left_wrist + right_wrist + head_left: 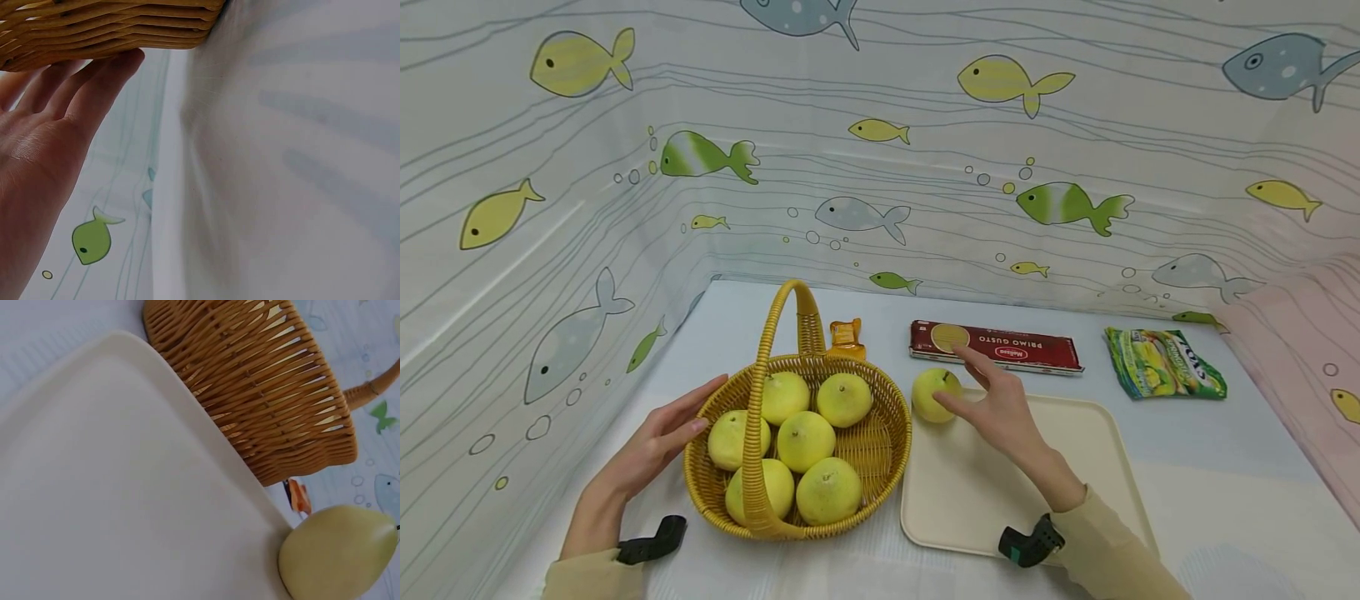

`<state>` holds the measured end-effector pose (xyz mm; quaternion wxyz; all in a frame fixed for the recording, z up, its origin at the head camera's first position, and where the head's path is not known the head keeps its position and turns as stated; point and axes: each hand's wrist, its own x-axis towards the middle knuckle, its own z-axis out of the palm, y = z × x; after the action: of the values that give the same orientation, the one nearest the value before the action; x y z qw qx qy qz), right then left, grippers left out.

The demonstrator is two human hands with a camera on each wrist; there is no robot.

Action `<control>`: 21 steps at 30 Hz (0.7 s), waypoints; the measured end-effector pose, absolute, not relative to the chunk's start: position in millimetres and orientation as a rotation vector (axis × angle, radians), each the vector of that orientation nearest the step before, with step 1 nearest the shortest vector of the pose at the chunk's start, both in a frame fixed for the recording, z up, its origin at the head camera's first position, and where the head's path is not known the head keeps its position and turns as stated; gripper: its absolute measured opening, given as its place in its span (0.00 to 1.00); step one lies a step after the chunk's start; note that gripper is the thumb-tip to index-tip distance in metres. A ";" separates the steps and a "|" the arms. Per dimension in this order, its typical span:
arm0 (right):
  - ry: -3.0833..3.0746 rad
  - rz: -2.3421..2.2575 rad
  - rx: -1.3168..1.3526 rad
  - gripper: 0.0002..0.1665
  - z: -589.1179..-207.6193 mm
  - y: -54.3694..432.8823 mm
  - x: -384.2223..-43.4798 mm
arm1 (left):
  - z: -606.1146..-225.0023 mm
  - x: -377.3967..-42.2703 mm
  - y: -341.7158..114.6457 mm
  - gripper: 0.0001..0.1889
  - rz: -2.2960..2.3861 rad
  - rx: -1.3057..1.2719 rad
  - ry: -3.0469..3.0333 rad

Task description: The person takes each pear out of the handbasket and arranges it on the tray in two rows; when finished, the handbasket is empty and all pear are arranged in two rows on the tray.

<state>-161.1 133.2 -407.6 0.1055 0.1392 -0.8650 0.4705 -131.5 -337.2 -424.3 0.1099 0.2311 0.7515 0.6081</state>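
Observation:
A yellow wicker basket point(891, 458) with a tall arched handle holds several round yellow-green fruits point(806, 442). My left hand point(643, 446) rests its extended fingers against the basket's left side; the left wrist view shows the fingertips at the wicker point(112, 31). A yellow-green pear point(931, 396) with a short dark stem sits at the far left corner of the cream tray point(1000, 500). Over it is my right hand point(1003, 412), thumb and forefinger spread apart. The thumb overlaps the pear in the head view; whether they touch, I cannot tell. The right wrist view shows no fingers.
Behind the tray lies a dark red biscuit pack point(1045, 352). Farther right is a green and yellow snack bag point(1165, 364). A small orange packet point(847, 335) stands behind the basket. Fish-patterned cloth walls point(940, 167) enclose the white table.

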 end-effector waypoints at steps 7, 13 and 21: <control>-2.482 1.423 0.440 0.42 -395.9 129.1 -159.7 | -423.2 -132.0 -336.7 0.30 1.772 0.652 2.218; -2.403 1.472 0.502 0.42 -387.7 124.2 -156.5 | -424.1 -132.4 -335.7 0.30 1.785 0.666 2.203; -2.292 1.609 0.649 0.40 -384.4 104.9 -151.7 | -424.6 -131.3 -337.1 0.29 1.805 0.687 2.196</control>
<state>-151.7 104.9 -384.4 0.1334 0.2238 -0.7902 0.5547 -131.3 -337.1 -424.6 0.1084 0.2335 0.7465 0.6136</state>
